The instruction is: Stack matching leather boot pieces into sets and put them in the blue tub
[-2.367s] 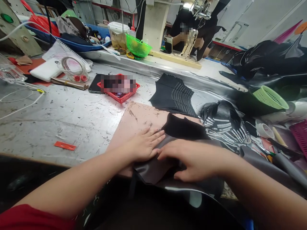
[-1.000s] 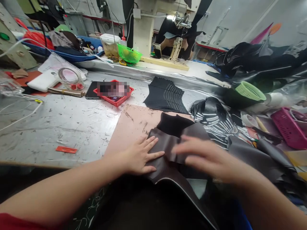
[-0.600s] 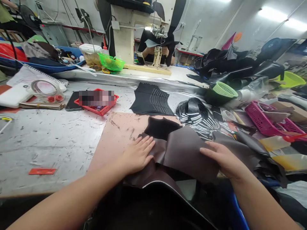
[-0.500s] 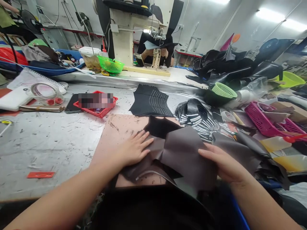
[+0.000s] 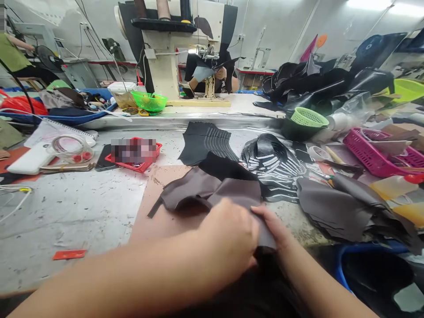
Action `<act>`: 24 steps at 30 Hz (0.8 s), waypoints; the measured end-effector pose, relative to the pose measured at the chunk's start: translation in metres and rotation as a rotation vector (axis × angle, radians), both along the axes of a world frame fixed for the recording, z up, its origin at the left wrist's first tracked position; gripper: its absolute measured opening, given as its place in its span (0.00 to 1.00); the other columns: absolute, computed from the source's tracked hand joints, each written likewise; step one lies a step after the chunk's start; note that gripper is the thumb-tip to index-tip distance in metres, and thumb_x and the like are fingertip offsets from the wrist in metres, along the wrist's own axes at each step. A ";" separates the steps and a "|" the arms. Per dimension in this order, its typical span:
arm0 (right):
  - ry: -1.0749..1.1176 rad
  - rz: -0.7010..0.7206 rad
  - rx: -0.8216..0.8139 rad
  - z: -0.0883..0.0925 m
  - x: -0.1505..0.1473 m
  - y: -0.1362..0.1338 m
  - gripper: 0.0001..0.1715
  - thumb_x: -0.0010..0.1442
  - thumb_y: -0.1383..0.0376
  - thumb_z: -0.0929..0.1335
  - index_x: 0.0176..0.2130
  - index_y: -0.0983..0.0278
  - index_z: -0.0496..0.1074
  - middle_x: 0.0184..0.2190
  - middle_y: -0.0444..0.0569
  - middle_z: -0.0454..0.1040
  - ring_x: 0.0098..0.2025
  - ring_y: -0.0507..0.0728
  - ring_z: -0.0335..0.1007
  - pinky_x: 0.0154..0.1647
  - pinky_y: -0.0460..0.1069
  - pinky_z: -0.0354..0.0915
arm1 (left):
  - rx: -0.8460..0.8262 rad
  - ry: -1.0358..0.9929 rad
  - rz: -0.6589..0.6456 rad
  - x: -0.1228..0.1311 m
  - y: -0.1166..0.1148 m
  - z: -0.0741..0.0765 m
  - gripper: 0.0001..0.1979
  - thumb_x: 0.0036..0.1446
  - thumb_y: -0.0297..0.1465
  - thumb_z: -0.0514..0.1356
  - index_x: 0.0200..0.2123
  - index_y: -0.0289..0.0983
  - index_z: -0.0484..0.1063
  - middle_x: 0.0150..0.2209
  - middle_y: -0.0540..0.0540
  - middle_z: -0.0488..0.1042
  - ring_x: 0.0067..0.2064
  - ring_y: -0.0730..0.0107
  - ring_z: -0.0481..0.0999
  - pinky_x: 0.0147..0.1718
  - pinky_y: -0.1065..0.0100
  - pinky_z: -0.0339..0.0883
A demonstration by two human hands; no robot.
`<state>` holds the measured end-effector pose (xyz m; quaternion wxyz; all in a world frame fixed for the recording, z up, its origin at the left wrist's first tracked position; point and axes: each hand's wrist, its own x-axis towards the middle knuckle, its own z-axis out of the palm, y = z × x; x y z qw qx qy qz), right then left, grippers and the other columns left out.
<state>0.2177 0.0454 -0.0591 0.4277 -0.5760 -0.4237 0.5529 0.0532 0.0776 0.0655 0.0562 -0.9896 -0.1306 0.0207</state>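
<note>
A dark brown leather piece (image 5: 192, 187) with a black underside lies bunched over the pinkish board (image 5: 152, 229), its near right part lifted toward the table's front edge. My left hand (image 5: 230, 232), slightly blurred, is closed in a fist on that lifted part; its fingertips are mostly hidden. At the right edge of the same piece, my right hand (image 5: 273, 227) grips with the thumb on top and the other fingers underneath. Just beyond the leather lies a fanned stack of black cut pieces (image 5: 207, 141). To its right are black pieces with white strips (image 5: 273, 165).
More brown pieces (image 5: 338, 207) lie stacked at right, above a blue-rimmed bin (image 5: 341, 269). A red basket (image 5: 141, 165) and a red flat tool (image 5: 69, 255) are at left. Behind stands a sewing machine (image 5: 159, 57), with another person's hands (image 5: 220, 73) beyond it.
My left hand has gone from lying flat on the leather to a closed grip farther right and nearer me. The right hand has shifted left, and the leather's near part is now bunched.
</note>
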 end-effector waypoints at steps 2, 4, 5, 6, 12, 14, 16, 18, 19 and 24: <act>0.081 -0.037 -0.053 0.000 0.005 -0.001 0.23 0.55 0.52 0.58 0.37 0.65 0.71 0.24 0.52 0.76 0.28 0.62 0.74 0.29 0.55 0.70 | -0.019 0.094 0.129 -0.008 -0.019 -0.012 0.12 0.48 0.37 0.62 0.32 0.34 0.74 0.25 0.40 0.74 0.27 0.60 0.73 0.28 0.63 0.62; 0.151 -0.081 -0.082 0.001 0.006 -0.002 0.24 0.53 0.51 0.60 0.38 0.65 0.70 0.26 0.52 0.76 0.29 0.62 0.74 0.29 0.55 0.70 | -0.055 0.152 0.200 -0.030 -0.019 -0.022 0.04 0.47 0.29 0.61 0.27 0.34 0.73 0.22 0.41 0.72 0.24 0.62 0.72 0.23 0.66 0.58; 0.172 -0.097 -0.086 0.001 0.006 -0.003 0.24 0.52 0.51 0.60 0.39 0.65 0.70 0.27 0.52 0.77 0.29 0.62 0.74 0.30 0.55 0.70 | -0.065 0.191 0.227 -0.043 -0.015 -0.025 0.02 0.45 0.26 0.61 0.25 0.34 0.73 0.22 0.42 0.72 0.24 0.61 0.72 0.22 0.66 0.57; 0.189 -0.111 -0.089 0.001 0.004 -0.004 0.24 0.51 0.51 0.61 0.40 0.65 0.70 0.28 0.53 0.77 0.30 0.62 0.74 0.30 0.56 0.70 | -0.069 0.244 0.256 -0.056 -0.010 -0.028 0.03 0.43 0.24 0.60 0.25 0.34 0.73 0.23 0.41 0.73 0.24 0.59 0.73 0.23 0.65 0.58; 0.320 -0.231 -0.098 0.006 -0.008 -0.010 0.20 0.49 0.57 0.63 0.42 0.62 0.67 0.34 0.50 0.77 0.36 0.62 0.74 0.35 0.56 0.70 | 0.051 0.199 0.498 -0.076 -0.020 -0.041 0.08 0.47 0.18 0.53 0.26 0.32 0.71 0.23 0.41 0.71 0.26 0.57 0.73 0.25 0.61 0.62; 0.303 -0.239 -0.092 0.011 -0.010 -0.009 0.19 0.49 0.58 0.62 0.41 0.62 0.67 0.34 0.50 0.77 0.37 0.62 0.74 0.34 0.55 0.70 | 0.047 -0.018 0.337 -0.060 -0.033 -0.060 0.09 0.52 0.21 0.51 0.28 0.34 0.70 0.28 0.40 0.72 0.32 0.57 0.74 0.30 0.60 0.65; 0.243 -0.215 -0.077 0.018 -0.009 -0.005 0.19 0.50 0.57 0.61 0.40 0.63 0.67 0.33 0.52 0.77 0.36 0.63 0.74 0.31 0.54 0.70 | -0.057 -0.170 0.076 -0.043 -0.043 -0.088 0.10 0.58 0.31 0.53 0.39 0.34 0.70 0.42 0.37 0.73 0.45 0.56 0.72 0.44 0.58 0.64; 0.187 -0.199 -0.061 0.026 -0.007 -0.001 0.20 0.52 0.56 0.58 0.40 0.64 0.67 0.34 0.53 0.77 0.36 0.62 0.74 0.30 0.53 0.70 | -0.164 -0.244 0.033 -0.033 -0.045 -0.115 0.27 0.57 0.46 0.52 0.52 0.31 0.64 0.53 0.34 0.66 0.56 0.50 0.63 0.52 0.54 0.59; 0.152 -0.193 -0.046 0.030 -0.006 0.001 0.21 0.53 0.55 0.57 0.40 0.64 0.67 0.35 0.54 0.77 0.37 0.61 0.73 0.31 0.53 0.69 | -0.228 -0.250 0.033 -0.032 -0.044 -0.125 0.30 0.57 0.48 0.51 0.55 0.32 0.61 0.57 0.34 0.62 0.59 0.50 0.59 0.55 0.52 0.55; -0.140 -0.096 0.016 0.034 0.000 -0.002 0.21 0.50 0.53 0.62 0.37 0.65 0.69 0.35 0.51 0.76 0.39 0.60 0.71 0.38 0.52 0.66 | -0.743 -0.465 0.377 -0.042 -0.026 -0.128 0.18 0.57 0.40 0.53 0.48 0.39 0.66 0.51 0.42 0.70 0.54 0.59 0.67 0.55 0.56 0.58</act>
